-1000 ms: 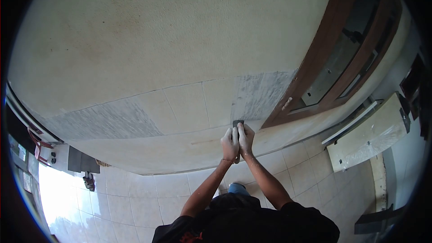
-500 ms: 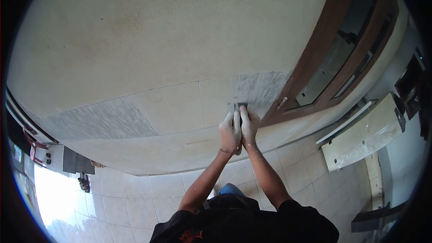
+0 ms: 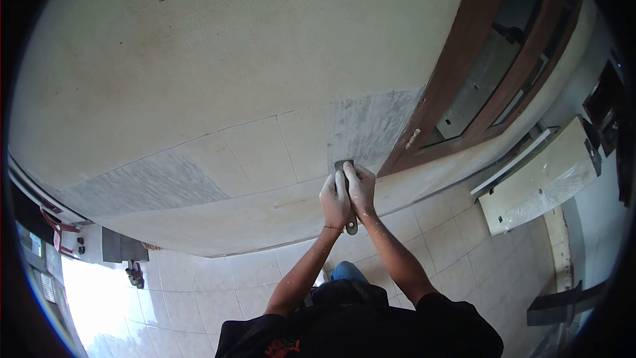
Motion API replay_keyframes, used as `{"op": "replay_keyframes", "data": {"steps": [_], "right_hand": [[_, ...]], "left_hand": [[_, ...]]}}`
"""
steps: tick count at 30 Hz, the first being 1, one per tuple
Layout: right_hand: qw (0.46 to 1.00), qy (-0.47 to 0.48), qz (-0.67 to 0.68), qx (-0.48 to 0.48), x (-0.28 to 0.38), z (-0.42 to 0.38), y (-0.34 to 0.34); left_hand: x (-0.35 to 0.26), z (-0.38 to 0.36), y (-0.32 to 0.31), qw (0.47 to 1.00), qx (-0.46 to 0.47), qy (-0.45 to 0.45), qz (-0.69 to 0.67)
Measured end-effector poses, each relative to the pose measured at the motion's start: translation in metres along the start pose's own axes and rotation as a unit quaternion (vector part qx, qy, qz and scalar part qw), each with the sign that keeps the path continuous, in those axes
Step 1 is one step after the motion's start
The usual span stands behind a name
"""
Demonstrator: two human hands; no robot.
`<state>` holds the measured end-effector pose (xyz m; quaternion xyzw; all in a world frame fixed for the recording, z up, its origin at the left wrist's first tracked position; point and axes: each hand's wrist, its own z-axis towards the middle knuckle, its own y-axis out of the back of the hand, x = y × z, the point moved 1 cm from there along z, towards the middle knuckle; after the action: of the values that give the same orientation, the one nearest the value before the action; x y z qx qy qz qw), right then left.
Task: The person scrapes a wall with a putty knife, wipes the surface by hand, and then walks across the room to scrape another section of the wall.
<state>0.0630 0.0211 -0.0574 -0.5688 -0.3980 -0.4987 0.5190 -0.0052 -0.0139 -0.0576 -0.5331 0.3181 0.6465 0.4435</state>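
Soft, rather dim daylight covers the scene, its brightest part at the lower left, where glare burns the glossy floor tiles (image 3: pixel 255 268) to blank white and wipes out their joints. The painted wall (image 3: pixel 265 46) is evenly but weakly lit, with a dull greenish-grey cast and no hard shadows. Faint reflections show in the dark glass (image 3: pixel 474 83), and small highlights catch the clear plastic wrapping (image 3: pixel 546 189). The black T-shirt (image 3: pixel 377 325) sinks into near-featureless darkness. Strong fisheye distortion bows straight lines towards the rim, black vignetting closes the corners, blue fringing edges the lower left, and fine detail looks soft.
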Motion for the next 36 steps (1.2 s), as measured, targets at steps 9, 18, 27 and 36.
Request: {"op": "replay_keyframes", "data": {"steps": [9, 18, 27, 36], "right_hand": [[0.917, -0.376, 0.096, 0.096, -0.171, -0.051, 0.089], [0.737, -0.607, 0.279, -0.101, -0.280, -0.124, 0.204], [0.837, -0.504, 0.213, -0.001, -0.249, -0.157, 0.215], [0.783, -0.582, 0.211, -0.067, -0.263, -0.169, 0.246]], "left_hand": [[0.063, -0.018, 0.054, 0.916, 0.272, 0.052, 0.290], [-0.111, 0.030, 0.032, 0.777, -0.044, -0.467, 0.420], [0.204, -0.067, 0.082, 0.638, 0.683, 0.282, 0.217], [0.365, -0.279, 0.308, 0.867, -0.104, 0.464, 0.149]]}}
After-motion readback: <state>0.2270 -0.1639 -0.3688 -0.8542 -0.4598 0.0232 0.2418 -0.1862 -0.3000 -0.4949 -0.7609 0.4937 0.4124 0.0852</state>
